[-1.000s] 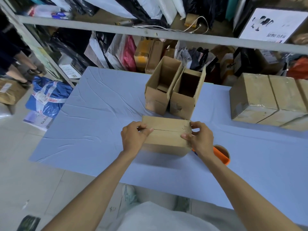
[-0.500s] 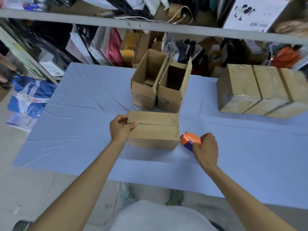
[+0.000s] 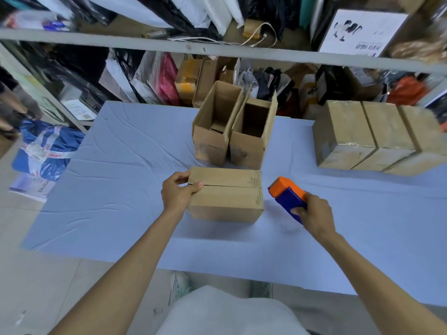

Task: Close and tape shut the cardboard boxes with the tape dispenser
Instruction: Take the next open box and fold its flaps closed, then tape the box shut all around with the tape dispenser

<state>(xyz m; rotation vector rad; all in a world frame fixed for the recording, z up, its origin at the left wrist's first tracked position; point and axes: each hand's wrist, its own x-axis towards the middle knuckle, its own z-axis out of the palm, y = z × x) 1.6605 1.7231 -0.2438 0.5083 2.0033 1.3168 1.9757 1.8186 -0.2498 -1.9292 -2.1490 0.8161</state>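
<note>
A small cardboard box [image 3: 229,197] with its top flaps folded shut lies on the blue table [image 3: 121,189] in front of me. My left hand [image 3: 177,192] grips its left end, thumb pressing on the flap seam. My right hand [image 3: 314,213] holds the orange and blue tape dispenser [image 3: 286,193] in the air just right of the box, its orange end pointing toward the box. Two open cardboard boxes [image 3: 232,131] stand upright side by side behind the closed one.
Three taped boxes [image 3: 377,139] sit in a row at the table's right rear. Shelving with bags and parcels [image 3: 157,78] runs behind the table, under a grey rail. A blue sack [image 3: 46,153] lies on the floor to the left.
My right hand left the box, took the tape dispenser from the table to the right and lifted it beside the box. My left hand stayed on the box's left end.
</note>
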